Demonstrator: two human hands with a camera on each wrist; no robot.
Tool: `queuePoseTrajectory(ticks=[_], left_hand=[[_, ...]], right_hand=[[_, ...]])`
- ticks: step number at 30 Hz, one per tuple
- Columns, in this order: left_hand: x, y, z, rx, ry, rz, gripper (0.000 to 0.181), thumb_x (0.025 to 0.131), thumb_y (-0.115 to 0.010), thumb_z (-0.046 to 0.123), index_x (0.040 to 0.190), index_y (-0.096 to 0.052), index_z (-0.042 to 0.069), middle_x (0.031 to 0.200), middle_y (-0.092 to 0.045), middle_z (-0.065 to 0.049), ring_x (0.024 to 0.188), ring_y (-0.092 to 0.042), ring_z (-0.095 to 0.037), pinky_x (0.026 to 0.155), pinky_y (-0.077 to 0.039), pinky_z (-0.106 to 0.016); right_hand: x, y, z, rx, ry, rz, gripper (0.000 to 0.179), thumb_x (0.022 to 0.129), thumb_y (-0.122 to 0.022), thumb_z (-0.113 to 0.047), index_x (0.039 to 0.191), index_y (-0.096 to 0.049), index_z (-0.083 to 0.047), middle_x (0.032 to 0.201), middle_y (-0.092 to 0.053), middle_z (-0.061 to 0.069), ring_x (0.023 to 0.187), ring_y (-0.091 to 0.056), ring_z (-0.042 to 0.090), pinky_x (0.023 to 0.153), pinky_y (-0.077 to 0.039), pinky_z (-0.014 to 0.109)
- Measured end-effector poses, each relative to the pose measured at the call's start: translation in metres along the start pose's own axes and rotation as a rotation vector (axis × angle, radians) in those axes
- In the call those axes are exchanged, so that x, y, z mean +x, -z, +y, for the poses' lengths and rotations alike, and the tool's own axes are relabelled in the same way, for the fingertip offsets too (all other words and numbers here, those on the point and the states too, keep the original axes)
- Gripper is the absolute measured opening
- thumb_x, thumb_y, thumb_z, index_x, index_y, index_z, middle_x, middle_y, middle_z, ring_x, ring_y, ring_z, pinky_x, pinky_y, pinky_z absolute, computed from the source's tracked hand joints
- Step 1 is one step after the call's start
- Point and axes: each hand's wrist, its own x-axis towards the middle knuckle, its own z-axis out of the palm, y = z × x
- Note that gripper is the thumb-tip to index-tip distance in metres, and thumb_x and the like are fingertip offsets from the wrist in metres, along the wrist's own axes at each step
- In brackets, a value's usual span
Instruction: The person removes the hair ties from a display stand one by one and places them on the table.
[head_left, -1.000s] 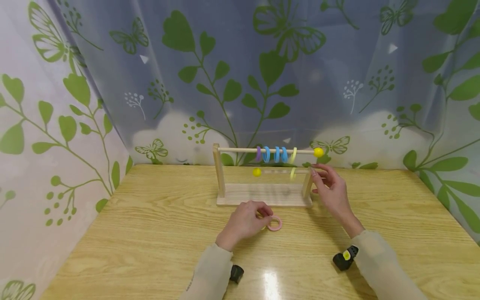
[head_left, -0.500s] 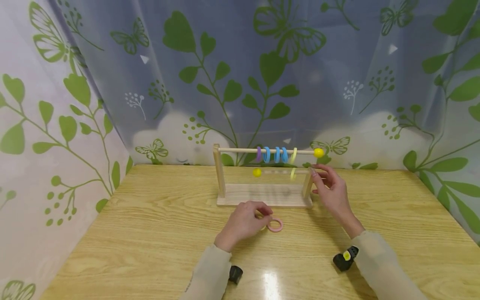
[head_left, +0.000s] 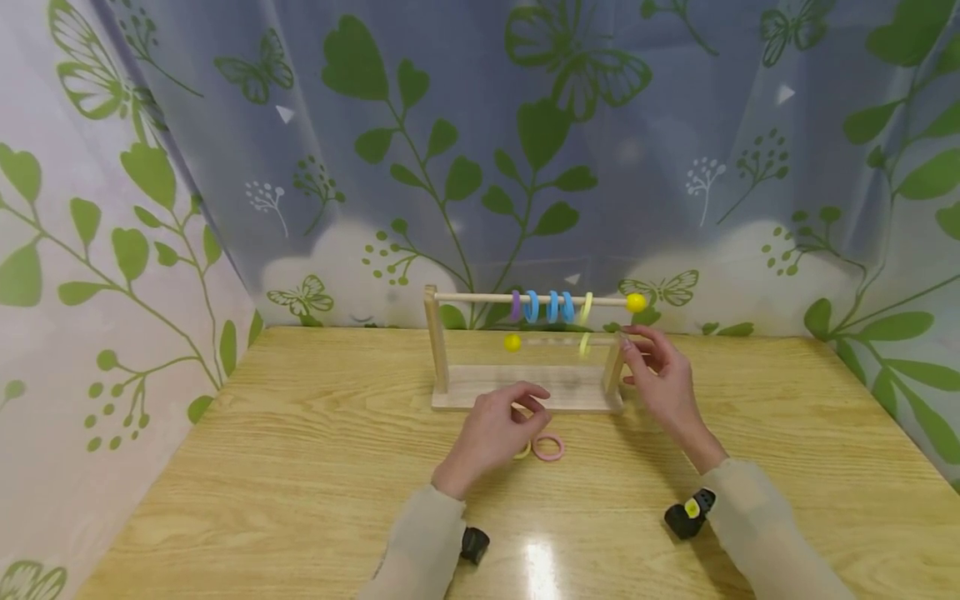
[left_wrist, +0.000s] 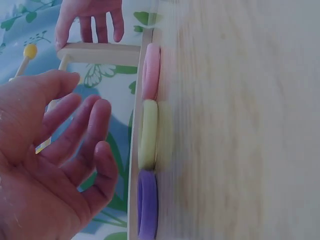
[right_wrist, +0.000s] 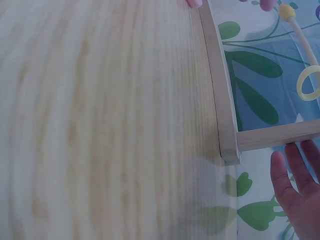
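My left hand [head_left: 495,429] hovers low over the table, fingers loosely bent and holding nothing. Beneath it lie a pink ring [head_left: 548,447] and a pale yellow ring [head_left: 522,452]; the left wrist view adds a purple ring [left_wrist: 147,205], hidden by the hand in the head view. A wooden ring stand [head_left: 465,387] stands behind. With thumb and forefinger, my right hand [head_left: 663,383] holds the top of its shorter right post [head_left: 613,367], other fingers along the outer side. The upper rod carries a purple ring [head_left: 516,307], several blue rings [head_left: 552,307] and a yellow ring [head_left: 587,308].
The lower rod holds one pale yellow ring [head_left: 584,346] and ends in a yellow ball [head_left: 512,342]. Another yellow ball [head_left: 636,302] caps the upper rod on the right. A leaf-patterned curtain [head_left: 480,183] rises behind the wooden table [head_left: 300,467].
My left hand has lifted slightly off the rings and its fingers have spread, uncovering part of the yellow ring. The pink ring slid slightly right earlier. My right hand stays on the post.
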Motion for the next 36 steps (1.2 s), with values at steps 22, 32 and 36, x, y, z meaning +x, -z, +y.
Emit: queuePoseTrajectory(ticks=[22,32,36], left_hand=[[0.026,-0.035,0.024,-0.15,-0.006,0.33,0.02,0.094,-0.073,0.029,0.113,-0.074,0.022,0.098,-0.076,0.005,0.074,-0.067,-0.005,0.068,-0.053,-0.022],[0.035,-0.051,0.03,-0.184,0.013,0.432,0.026,0.093,-0.074,0.033,0.115,-0.074,0.018,0.098,-0.075,0.004,0.074,-0.068,-0.007,0.067,-0.053,-0.023],[0.039,-0.058,0.03,-0.169,0.029,0.469,0.028,0.093,-0.074,0.035,0.115,-0.074,0.018,0.1,-0.075,0.005,0.076,-0.07,-0.008,0.068,-0.053,-0.023]], right_hand=[[0.0,0.001,-0.001,-0.01,-0.01,-0.011,0.034,0.105,-0.058,-0.02,0.134,-0.06,-0.003,0.112,-0.07,0.006,0.087,-0.067,0.0,0.068,-0.062,0.025],[0.0,0.001,-0.001,0.002,-0.004,0.0,0.033,0.104,-0.06,-0.019,0.133,-0.061,-0.003,0.107,-0.071,-0.01,0.086,-0.068,-0.001,0.067,-0.062,0.025],[0.001,0.0,0.0,0.007,-0.007,0.003,0.032,0.104,-0.06,-0.018,0.132,-0.061,-0.003,0.107,-0.071,-0.01,0.086,-0.068,-0.001,0.066,-0.062,0.025]])
